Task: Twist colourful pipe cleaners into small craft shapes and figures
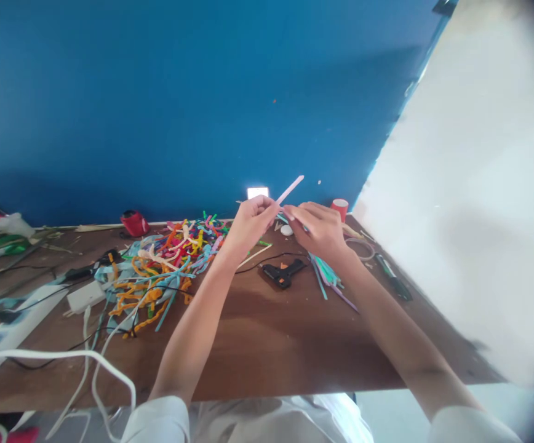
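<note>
Where the left hand pinches, one strip protrudes.

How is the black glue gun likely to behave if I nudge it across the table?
The glue gun lies on its side, so it should slide rather than roll. Its hard-looking body will probably stay rigid. The thin dark cord beside it may drag or snag, if attached.

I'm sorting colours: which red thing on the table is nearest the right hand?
The red cylinder with the whitish top, by the right hand; the rest, like the small red object, lie left of the left hand.
</note>
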Motion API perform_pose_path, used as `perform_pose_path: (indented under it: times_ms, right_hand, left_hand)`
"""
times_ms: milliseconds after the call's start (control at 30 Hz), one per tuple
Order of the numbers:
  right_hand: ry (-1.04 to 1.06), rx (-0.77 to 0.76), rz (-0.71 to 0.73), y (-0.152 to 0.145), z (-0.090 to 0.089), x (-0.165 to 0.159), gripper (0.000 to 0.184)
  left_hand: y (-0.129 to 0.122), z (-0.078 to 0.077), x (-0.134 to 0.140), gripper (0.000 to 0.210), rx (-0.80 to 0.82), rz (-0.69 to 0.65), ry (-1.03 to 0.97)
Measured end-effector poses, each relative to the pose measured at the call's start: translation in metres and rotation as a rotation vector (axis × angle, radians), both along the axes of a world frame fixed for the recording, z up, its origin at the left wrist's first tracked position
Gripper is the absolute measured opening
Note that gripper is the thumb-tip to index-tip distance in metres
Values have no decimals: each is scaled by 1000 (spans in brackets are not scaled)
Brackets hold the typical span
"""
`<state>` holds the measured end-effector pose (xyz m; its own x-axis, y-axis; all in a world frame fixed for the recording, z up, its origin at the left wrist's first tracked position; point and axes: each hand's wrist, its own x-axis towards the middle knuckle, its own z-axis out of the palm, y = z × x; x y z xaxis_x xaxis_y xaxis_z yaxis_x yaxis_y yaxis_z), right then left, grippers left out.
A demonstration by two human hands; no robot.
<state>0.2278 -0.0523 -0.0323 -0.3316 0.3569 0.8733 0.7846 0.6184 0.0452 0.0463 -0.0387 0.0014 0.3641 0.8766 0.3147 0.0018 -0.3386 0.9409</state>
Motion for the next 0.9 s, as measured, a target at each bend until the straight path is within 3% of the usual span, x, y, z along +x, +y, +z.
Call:
perform_pose_path:
  times_ms: [100, 300, 500, 633, 733, 800, 900]
  right_hand:
    - [318, -238, 162, -7, 8, -5, 21]
    - [836, -856, 499, -12, 23, -9, 30]
    - [862, -1079, 601, -9, 21, -6, 36]
    - [821, -1027, 583, -8, 18, -5, 30]
    - [695, -892, 443, -7, 15, -5, 27]
    - [525, -696, 303, -6, 12, -6, 24]
    - [172, -283, 51, -5, 6, -6, 22]
  left_hand:
    - [-4, -1, 0, 26, 152, -12, 79]
    - [-3, -1, -3, 26, 317, 19, 162]
    - [-2, 2, -4, 22, 482, 145, 306]
    - [-4, 1, -3, 19, 461, 175, 307]
    - [-5, -1, -1, 16, 411, 181, 269]
    - [-4, -3, 0, 17, 354, 167, 229]
    - [0, -5, 2, 18, 192, 133, 120]
